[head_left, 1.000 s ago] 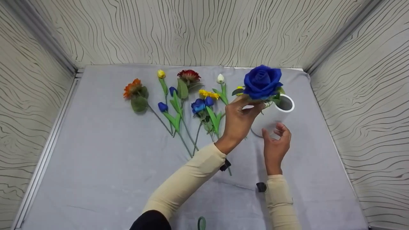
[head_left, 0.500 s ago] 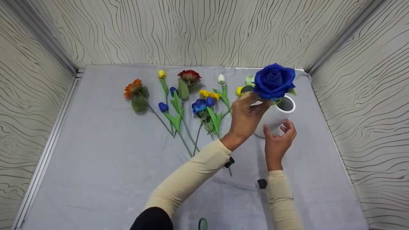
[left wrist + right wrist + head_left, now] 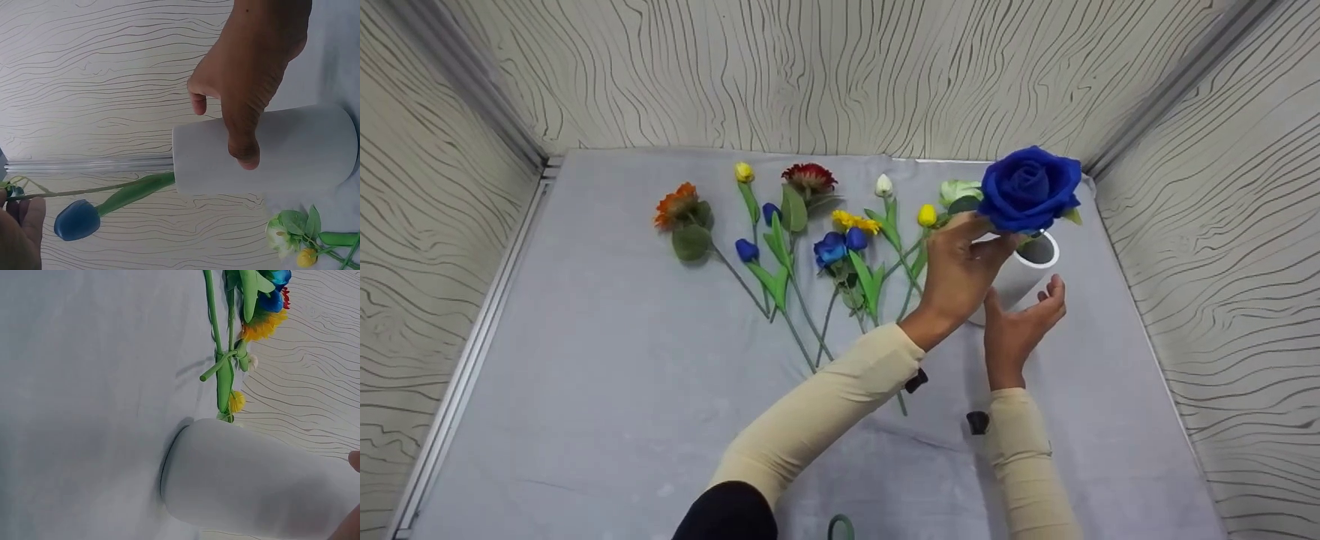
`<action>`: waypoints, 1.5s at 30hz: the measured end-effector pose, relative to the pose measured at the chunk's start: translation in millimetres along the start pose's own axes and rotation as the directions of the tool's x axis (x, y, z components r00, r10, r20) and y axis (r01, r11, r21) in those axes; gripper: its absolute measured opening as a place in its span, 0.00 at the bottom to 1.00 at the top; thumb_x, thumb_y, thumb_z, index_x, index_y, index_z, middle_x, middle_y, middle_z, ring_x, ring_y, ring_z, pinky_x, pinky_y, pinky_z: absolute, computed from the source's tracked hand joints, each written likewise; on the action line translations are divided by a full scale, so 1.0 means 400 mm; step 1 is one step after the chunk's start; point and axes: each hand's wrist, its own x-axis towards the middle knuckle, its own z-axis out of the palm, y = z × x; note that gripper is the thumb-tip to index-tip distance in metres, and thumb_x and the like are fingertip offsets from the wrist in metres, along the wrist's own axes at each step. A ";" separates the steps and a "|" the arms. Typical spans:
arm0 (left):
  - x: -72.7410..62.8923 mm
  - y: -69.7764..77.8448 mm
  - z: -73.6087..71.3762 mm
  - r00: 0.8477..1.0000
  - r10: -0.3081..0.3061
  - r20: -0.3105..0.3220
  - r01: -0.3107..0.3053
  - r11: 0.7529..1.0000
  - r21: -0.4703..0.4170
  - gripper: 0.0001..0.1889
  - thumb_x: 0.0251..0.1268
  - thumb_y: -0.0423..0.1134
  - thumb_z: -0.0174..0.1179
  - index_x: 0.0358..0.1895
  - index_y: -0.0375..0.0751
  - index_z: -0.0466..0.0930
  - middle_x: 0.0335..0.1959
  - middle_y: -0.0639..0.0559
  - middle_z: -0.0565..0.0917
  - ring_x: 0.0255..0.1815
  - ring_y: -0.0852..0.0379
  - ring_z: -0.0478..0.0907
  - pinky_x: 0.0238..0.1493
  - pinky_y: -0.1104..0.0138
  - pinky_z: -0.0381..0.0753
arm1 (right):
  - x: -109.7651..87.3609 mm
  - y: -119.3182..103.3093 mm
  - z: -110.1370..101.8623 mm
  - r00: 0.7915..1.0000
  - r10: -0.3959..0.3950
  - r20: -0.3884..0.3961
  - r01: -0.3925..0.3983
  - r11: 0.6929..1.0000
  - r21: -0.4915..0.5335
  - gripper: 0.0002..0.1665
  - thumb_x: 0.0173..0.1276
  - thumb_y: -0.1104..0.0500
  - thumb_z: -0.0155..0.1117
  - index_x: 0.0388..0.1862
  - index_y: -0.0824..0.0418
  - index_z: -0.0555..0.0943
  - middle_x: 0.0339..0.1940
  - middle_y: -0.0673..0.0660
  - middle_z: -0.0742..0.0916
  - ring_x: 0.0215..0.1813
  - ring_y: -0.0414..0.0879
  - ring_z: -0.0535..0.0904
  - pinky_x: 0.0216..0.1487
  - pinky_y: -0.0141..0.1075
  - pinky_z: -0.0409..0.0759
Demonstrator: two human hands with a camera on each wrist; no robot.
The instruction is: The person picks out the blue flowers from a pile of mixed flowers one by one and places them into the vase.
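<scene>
Between its curled fingers, my left hand (image 3: pixel 960 274) pinches a large blue rose (image 3: pixel 1030 189) just under the bloom, above the white vase (image 3: pixel 1037 255). In the left wrist view the rose's thin stem runs down to the vase's mouth; how deep it goes is hidden. A blue tulip (image 3: pixel 77 220) leans out of the vase there; the rose hides it in the head view. Close to the vase's side is my right hand (image 3: pixel 1020 326), thumb and fingers spread apart. Whether it touches the vase (image 3: pixel 253 484), I cannot tell.
Left of the vase lie several artificial flowers on the grey cloth (image 3: pixel 607 390): an orange flower (image 3: pixel 676 206), a red one (image 3: pixel 810 178), a white tulip (image 3: pixel 883 186), a yellow tulip (image 3: pixel 928 216) and a pale green bloom (image 3: pixel 958 192). Patterned walls (image 3: pixel 840 82) enclose the table.
My left hand has moved to the right with the blue rose, uncovering the pale green bloom and yellow tulip. My right hand has shifted slightly away from me and its fingers have spread.
</scene>
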 end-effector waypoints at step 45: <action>0.004 -0.138 0.049 0.979 -0.201 0.017 0.158 0.819 0.552 0.04 0.63 0.36 0.62 0.31 0.42 0.81 0.25 0.56 0.81 0.27 0.68 0.74 0.30 0.79 0.69 | 0.051 0.032 0.061 0.995 -0.095 -0.028 0.091 0.989 -0.117 0.52 0.58 0.54 0.71 0.72 0.71 0.54 0.64 0.70 0.69 0.65 0.59 0.65 0.64 0.51 0.66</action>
